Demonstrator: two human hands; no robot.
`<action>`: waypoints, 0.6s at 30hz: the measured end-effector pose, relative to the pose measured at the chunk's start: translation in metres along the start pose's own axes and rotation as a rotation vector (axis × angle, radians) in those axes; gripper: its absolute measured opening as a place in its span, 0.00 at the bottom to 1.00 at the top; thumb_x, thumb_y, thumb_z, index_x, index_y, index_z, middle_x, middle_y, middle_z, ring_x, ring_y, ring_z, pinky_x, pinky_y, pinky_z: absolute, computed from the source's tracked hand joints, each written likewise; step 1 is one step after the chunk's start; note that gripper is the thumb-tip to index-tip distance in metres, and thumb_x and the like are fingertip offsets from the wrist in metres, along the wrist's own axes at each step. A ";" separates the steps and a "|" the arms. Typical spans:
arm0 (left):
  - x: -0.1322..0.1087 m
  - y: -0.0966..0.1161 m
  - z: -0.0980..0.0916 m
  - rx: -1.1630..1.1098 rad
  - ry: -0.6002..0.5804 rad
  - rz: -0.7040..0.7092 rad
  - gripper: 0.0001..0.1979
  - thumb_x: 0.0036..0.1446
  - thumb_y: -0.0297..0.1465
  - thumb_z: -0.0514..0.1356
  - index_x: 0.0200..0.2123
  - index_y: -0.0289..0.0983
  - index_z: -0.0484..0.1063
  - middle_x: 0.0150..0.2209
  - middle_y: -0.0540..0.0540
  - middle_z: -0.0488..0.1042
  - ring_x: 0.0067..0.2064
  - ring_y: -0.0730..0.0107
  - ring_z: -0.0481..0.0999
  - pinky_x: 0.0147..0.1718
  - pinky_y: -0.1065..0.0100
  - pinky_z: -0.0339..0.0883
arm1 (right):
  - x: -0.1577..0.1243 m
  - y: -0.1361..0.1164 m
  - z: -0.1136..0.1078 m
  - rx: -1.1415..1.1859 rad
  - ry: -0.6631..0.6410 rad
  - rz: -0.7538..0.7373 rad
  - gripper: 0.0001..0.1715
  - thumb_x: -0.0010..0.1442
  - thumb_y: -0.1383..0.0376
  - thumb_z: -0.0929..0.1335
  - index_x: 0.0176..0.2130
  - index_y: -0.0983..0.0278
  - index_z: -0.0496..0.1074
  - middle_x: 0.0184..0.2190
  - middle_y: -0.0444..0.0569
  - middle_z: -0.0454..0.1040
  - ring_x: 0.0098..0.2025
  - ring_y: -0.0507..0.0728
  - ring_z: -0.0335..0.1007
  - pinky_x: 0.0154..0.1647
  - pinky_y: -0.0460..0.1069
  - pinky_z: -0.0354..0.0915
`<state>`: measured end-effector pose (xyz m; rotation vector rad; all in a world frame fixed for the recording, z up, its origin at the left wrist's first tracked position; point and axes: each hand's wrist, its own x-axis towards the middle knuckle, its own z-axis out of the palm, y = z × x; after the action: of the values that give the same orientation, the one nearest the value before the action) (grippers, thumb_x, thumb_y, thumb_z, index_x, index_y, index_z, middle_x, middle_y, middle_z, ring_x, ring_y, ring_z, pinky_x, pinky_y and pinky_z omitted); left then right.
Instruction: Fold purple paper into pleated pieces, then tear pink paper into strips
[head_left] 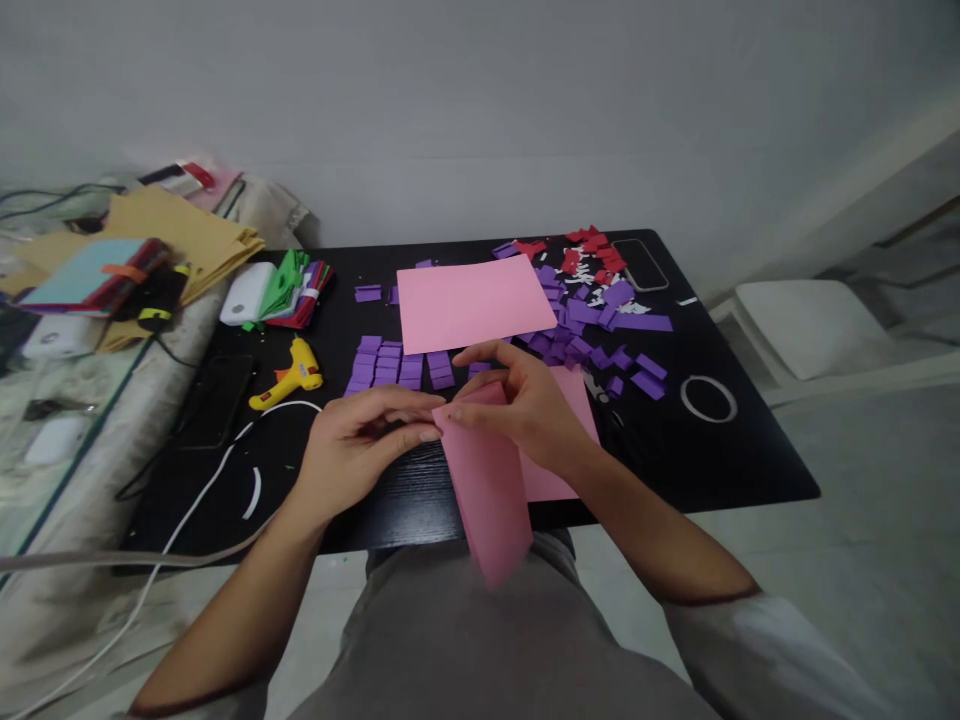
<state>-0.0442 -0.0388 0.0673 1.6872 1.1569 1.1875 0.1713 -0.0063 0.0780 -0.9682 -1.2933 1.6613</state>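
My left hand [367, 445] and my right hand [521, 400] meet at the near edge of the black table [720, 470]. Both pinch the top of a folded pink paper sheet [491, 500] that hangs down past the table edge toward my lap. A second pink piece [577, 400] lies under my right wrist. A flat pink sheet [472, 300] rests just beyond my hands, with small purple paper rectangles [390, 365] laid in rows in front of it.
More purple strips [607, 330] and red scraps [592, 250] lie at the back right, beside a phone [639, 265] and a tape ring [708, 398]. A yellow glue gun [289, 378], white cable [187, 510], coloured paper stack [296, 290] and white box [246, 292] sit left.
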 end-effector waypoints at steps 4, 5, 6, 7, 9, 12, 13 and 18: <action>0.000 0.000 -0.004 0.076 -0.026 0.116 0.10 0.57 0.33 0.74 0.43 0.45 0.85 0.39 0.48 0.87 0.39 0.68 0.85 0.42 0.69 0.81 | 0.000 -0.001 -0.001 0.011 -0.008 0.010 0.31 0.48 0.60 0.82 0.48 0.57 0.72 0.31 0.42 0.84 0.36 0.58 0.84 0.41 0.53 0.77; 0.001 0.000 -0.004 0.087 -0.033 0.138 0.10 0.57 0.32 0.74 0.44 0.45 0.85 0.39 0.49 0.87 0.39 0.68 0.85 0.43 0.69 0.80 | 0.001 -0.001 -0.001 0.008 -0.007 0.013 0.32 0.48 0.60 0.82 0.49 0.57 0.72 0.31 0.42 0.84 0.36 0.59 0.84 0.41 0.53 0.77; 0.001 0.000 -0.005 0.096 -0.041 0.155 0.10 0.57 0.31 0.74 0.44 0.45 0.85 0.39 0.49 0.87 0.39 0.69 0.85 0.43 0.69 0.80 | 0.001 -0.001 -0.002 0.002 -0.008 0.014 0.33 0.47 0.60 0.82 0.49 0.57 0.71 0.30 0.41 0.84 0.36 0.58 0.84 0.40 0.53 0.77; 0.001 0.000 -0.005 0.102 -0.049 0.170 0.11 0.57 0.31 0.74 0.44 0.45 0.85 0.39 0.49 0.87 0.39 0.69 0.85 0.43 0.69 0.79 | 0.001 -0.002 -0.003 -0.003 -0.013 0.013 0.34 0.47 0.59 0.83 0.50 0.57 0.71 0.30 0.41 0.84 0.35 0.58 0.84 0.40 0.53 0.76; 0.002 0.001 -0.006 0.107 -0.066 0.190 0.11 0.57 0.30 0.74 0.43 0.45 0.84 0.39 0.49 0.87 0.39 0.69 0.85 0.44 0.69 0.79 | 0.001 -0.003 -0.004 -0.016 -0.030 0.012 0.35 0.46 0.59 0.83 0.50 0.58 0.71 0.29 0.41 0.84 0.34 0.58 0.84 0.39 0.52 0.76; 0.004 0.002 -0.006 0.118 -0.086 0.196 0.10 0.57 0.31 0.74 0.43 0.44 0.84 0.39 0.49 0.86 0.38 0.69 0.85 0.43 0.69 0.79 | 0.002 -0.004 -0.007 -0.043 -0.055 0.012 0.34 0.47 0.58 0.83 0.49 0.58 0.71 0.29 0.41 0.84 0.33 0.57 0.83 0.37 0.51 0.75; 0.005 0.003 -0.005 0.120 -0.091 0.194 0.09 0.57 0.31 0.74 0.42 0.44 0.84 0.38 0.49 0.86 0.38 0.69 0.85 0.42 0.69 0.79 | 0.002 -0.005 -0.007 -0.052 -0.060 0.012 0.33 0.47 0.58 0.83 0.49 0.58 0.71 0.29 0.41 0.84 0.33 0.57 0.83 0.37 0.51 0.75; 0.009 0.003 -0.003 0.112 -0.100 0.184 0.08 0.57 0.30 0.74 0.41 0.43 0.85 0.37 0.49 0.86 0.37 0.69 0.85 0.40 0.70 0.78 | 0.001 -0.004 -0.010 -0.075 -0.047 -0.002 0.32 0.48 0.58 0.83 0.49 0.58 0.72 0.31 0.42 0.84 0.33 0.57 0.83 0.35 0.51 0.74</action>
<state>-0.0447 -0.0310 0.0732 1.9497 1.0422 1.1516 0.1805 -0.0012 0.0802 -0.9762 -1.3967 1.6529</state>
